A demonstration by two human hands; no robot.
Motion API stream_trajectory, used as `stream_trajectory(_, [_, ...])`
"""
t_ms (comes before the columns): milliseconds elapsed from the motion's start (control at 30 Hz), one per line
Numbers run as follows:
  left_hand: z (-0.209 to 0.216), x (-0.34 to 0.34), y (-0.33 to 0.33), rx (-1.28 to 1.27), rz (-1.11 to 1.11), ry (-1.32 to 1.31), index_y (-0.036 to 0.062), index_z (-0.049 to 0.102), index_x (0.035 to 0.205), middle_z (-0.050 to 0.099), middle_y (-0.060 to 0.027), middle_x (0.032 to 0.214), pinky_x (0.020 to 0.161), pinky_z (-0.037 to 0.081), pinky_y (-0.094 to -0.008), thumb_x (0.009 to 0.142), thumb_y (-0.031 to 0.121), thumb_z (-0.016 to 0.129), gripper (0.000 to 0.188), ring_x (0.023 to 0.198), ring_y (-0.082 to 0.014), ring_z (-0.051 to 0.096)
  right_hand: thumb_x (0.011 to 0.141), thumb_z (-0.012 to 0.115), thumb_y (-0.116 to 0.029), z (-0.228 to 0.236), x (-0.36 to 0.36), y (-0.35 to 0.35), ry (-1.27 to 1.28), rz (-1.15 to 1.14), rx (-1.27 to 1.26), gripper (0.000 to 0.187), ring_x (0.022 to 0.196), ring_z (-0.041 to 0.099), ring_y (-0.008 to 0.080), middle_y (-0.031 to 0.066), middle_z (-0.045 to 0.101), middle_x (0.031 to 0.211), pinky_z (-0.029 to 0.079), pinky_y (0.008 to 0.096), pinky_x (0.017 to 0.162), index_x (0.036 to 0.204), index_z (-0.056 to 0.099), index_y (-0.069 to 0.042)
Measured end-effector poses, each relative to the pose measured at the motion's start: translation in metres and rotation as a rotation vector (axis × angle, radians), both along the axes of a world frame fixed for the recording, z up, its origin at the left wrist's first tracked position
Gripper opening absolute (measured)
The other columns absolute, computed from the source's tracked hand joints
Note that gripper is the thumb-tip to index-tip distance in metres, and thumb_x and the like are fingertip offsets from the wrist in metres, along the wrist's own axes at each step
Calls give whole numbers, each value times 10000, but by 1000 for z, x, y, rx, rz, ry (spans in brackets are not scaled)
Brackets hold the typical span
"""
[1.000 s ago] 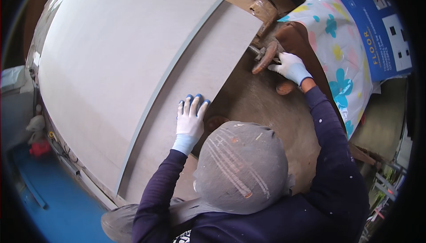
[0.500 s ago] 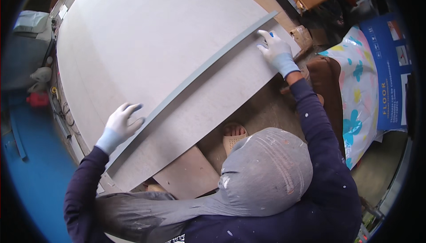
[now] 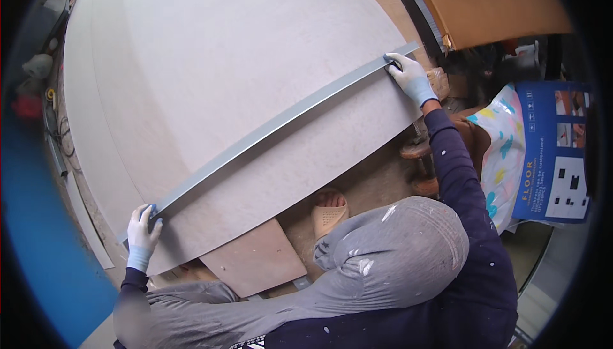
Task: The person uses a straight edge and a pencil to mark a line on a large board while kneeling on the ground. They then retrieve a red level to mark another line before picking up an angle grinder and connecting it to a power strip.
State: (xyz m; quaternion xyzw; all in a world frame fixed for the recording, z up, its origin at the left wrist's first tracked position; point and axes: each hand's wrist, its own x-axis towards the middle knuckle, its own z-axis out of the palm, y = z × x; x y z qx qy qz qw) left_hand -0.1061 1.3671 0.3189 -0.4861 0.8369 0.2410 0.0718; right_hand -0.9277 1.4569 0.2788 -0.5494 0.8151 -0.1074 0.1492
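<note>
A long, narrow grey metal strip (image 3: 274, 123) lies slantwise over a large pale sheet (image 3: 255, 55), from lower left to upper right. Near its left end, my left hand (image 3: 142, 237), in a white glove with bluish fingertips, closes its fingers on the strip's edge. Toward the far right end, my right hand (image 3: 410, 78), gloved the same way, grips the strip with thumb and fingers. The strip's near edge casts a shadow on the sheet, so it seems tilted or slightly raised; I cannot tell which.
Below the sheet's near edge lies a smaller brownish board (image 3: 255, 258), beside my sandalled foot (image 3: 331, 212). A blue box (image 3: 552, 157) and a patterned bag (image 3: 501, 151) stand at right. A cardboard box (image 3: 491, 4) fills the upper right. Blue floor (image 3: 38, 234) lies at left.
Both hands were apart from the strip, fingers spread; now both hold it. My left hand moved down-left toward its end, my right hand slightly up. The strip shows a wider, brighter face.
</note>
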Motion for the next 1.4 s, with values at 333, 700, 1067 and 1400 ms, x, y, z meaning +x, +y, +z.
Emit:
stream_trajectory(333, [-21, 1, 3, -44, 17, -35, 39, 726, 1167, 698, -166, 1259, 993, 558, -460, 854, 42, 734, 313, 1158, -387, 668, 950, 685, -244, -7, -4, 12, -43, -112, -56, 346, 1104, 731, 356, 210, 755, 1167, 562, 405, 960, 1238, 716, -55])
stream_trajectory(700, [-28, 3, -1, -106, 2, 5, 33, 739, 1114, 720, -170, 1223, 975, 569, -455, 861, 16, 726, 254, 1134, -381, 686, 953, 670, -228, -5, -10, 10, -59, -82, -6, 338, 1118, 724, 355, 212, 749, 1185, 557, 397, 980, 1241, 715, -55])
stream_trajectory(1067, [-20, 13, 11, -130, 32, 23, 41, 742, 1125, 719, -179, 1221, 987, 565, -460, 864, 6, 725, 264, 1137, -394, 684, 964, 672, -194, -11, 2, 10, -130, -69, -25, 331, 1131, 728, 301, 197, 754, 1206, 545, 380, 1003, 1245, 710, -23])
stream_trajectory(1400, [-37, 16, 15, -278, 62, -39, 119, 745, 1115, 717, -79, 1133, 888, 569, -445, 861, 158, 761, 258, 1047, -314, 689, 1028, 635, -102, -43, -49, 24, -244, -67, -9, 347, 1195, 631, 145, 64, 710, 1276, 468, 288, 1077, 1359, 651, -1])
